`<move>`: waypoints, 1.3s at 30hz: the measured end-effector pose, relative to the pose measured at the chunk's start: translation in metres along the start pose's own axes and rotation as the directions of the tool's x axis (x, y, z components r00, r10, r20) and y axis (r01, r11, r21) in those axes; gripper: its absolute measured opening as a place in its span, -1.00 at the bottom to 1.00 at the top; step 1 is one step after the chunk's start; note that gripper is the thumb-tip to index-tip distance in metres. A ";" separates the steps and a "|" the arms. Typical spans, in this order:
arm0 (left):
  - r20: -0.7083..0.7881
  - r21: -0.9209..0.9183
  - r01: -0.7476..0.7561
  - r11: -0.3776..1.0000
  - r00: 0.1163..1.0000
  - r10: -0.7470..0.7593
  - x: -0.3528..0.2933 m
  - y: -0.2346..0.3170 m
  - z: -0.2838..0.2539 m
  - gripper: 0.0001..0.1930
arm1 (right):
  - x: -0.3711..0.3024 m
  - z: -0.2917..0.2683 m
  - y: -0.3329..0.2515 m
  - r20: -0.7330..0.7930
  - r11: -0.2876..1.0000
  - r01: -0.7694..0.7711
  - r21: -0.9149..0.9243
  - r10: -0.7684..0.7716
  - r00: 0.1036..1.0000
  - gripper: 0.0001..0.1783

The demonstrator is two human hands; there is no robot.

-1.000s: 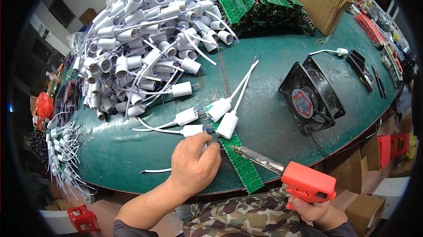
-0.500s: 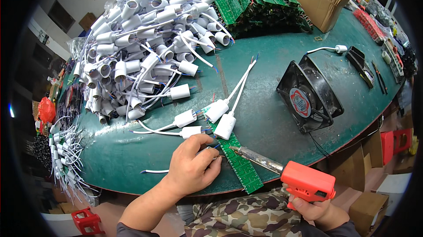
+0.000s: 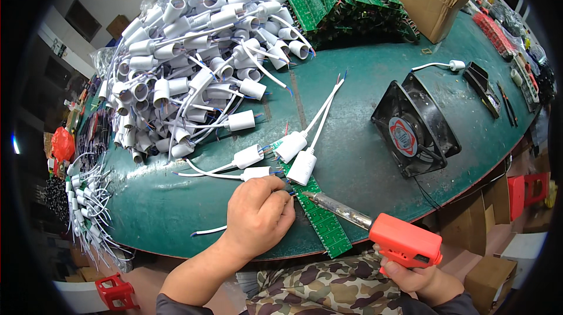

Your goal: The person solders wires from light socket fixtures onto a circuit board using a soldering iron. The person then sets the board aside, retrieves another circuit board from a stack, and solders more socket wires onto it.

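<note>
1. The left hand is keeping its fingers curled and pressed together, gripping a wired piece which the hand is mostly hiding; a thin wire is showing at the fingertips.
2. The right hand is closing around the handle of a red soldering gun.
3. The green circuit board is lying on the table between the two hands, just to the right of the left fingertips.
4. The metal tip of the gun is pointing at the board's left edge; whether it is touching, I cannot tell.
5. Two white lamp holders are resting over the board's far part, beyond the left hand.
</note>
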State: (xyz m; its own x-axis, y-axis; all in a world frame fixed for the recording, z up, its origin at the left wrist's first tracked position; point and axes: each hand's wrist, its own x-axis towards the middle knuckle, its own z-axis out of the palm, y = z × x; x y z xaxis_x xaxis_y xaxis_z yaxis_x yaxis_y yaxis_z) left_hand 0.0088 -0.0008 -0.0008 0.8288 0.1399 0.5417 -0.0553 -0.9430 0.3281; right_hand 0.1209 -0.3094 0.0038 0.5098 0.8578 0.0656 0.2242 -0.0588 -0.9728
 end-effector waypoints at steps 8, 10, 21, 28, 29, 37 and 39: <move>-0.007 0.035 -0.017 0.999 1.000 0.018 0.001 0.002 0.000 -0.77 | 0.000 0.006 0.001 -0.036 0.988 -0.110 0.108 0.114 0.993 -0.69; -0.004 0.043 -0.025 0.999 1.000 0.025 0.001 0.002 0.000 -0.77 | 0.001 0.008 0.002 -0.050 0.992 -0.091 0.088 0.096 0.994 -0.69; -0.004 0.046 -0.025 0.999 1.000 0.025 0.000 0.002 0.001 -0.77 | 0.007 0.007 0.004 -0.058 0.995 0.044 -0.086 -0.049 0.997 -0.74; -0.009 0.050 -0.037 0.998 0.999 0.037 0.000 0.001 0.001 -0.77 | 0.016 0.007 0.000 -0.035 0.958 0.184 -0.220 -0.196 0.980 -0.77; -0.012 0.054 -0.031 0.998 0.999 0.032 -0.001 0.001 0.001 -0.77 | 0.014 0.006 0.002 -0.027 0.970 0.177 -0.167 -0.184 0.982 -0.77; -0.028 0.047 -0.041 0.998 0.999 0.042 -0.001 0.000 0.001 -0.78 | -0.005 0.000 0.000 -0.093 0.999 0.038 -0.032 -0.041 0.995 -0.68; -0.025 0.045 -0.040 0.998 0.999 0.041 -0.001 0.000 0.000 -0.78 | -0.007 -0.001 0.001 -0.020 0.990 0.110 -0.085 -0.113 0.993 -0.65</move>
State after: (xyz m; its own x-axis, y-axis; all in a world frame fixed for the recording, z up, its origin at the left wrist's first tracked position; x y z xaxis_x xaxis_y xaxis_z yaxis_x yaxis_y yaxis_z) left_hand 0.0079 -0.0010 -0.0017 0.8115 0.1090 0.5741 -0.0629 -0.9605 0.2712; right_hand 0.1183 -0.3163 0.0025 0.4975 0.8488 0.1790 0.3493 -0.0071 -0.9370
